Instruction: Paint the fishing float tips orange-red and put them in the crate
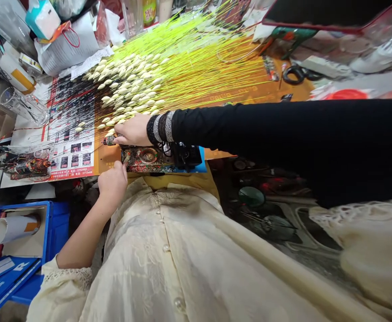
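Floats [128, 85] with white bodies and thin yellow-green stems are lying spread in a wide fan over the orange table [242, 91], with the bodies pointing to the left and the stems running to the upper right. The right hand [133, 129], coming out of a black sleeve [249, 129] with a patterned cuff, is reaching across from the right and resting at the near edge of this fan. Its grip is closing on a small round spindle [109, 141], which is sticking out to the left of a paint-stained block [145, 158]; one white float is lying just above the fingertips, and I cannot tell if it is touching them. The block is sitting on the near edge of the table, directly under the right hand, and is partly covering a blue plate [200, 166].

The left hand [112, 183] is coming up from below on a bare forearm. Its grip is clenched, and its upper knuckles are touching the left corner of the block; I cannot tell if anything is inside the fist.

A printed sheet [70, 129] is lying flat to the left of the floats. Black scissors [296, 74] are lying well apart, at the far right of the table. A blue crate [50, 223] at the lower left is holding a white paper roll [13, 228].
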A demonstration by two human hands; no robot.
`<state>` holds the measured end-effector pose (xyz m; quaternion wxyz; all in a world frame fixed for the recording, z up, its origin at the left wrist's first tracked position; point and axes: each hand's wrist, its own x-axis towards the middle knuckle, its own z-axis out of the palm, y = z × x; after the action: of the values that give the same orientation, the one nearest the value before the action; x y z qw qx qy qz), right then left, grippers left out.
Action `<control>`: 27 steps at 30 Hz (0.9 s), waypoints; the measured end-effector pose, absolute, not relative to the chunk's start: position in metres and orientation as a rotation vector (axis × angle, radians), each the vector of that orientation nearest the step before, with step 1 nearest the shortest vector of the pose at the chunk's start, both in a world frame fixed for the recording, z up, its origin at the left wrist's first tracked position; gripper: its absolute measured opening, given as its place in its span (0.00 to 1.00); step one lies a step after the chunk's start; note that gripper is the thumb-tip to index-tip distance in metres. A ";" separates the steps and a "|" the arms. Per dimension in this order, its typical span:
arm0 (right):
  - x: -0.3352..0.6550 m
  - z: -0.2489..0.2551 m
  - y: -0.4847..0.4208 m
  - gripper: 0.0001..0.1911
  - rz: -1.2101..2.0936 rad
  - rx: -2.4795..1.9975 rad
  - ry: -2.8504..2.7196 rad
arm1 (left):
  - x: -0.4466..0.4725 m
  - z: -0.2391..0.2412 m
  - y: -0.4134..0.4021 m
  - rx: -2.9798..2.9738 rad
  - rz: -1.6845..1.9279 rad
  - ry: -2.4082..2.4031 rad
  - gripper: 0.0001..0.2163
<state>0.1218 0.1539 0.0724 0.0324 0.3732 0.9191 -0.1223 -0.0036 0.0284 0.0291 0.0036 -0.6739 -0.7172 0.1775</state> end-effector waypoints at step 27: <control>0.128 0.079 0.154 0.30 -0.417 1.090 2.823 | -0.024 0.036 0.026 -2.370 0.585 -2.189 0.20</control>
<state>0.1276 0.1544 0.0789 0.0436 0.3565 0.9233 -0.1364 -0.0245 0.0264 0.0362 -0.0688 -0.7211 -0.6661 0.1781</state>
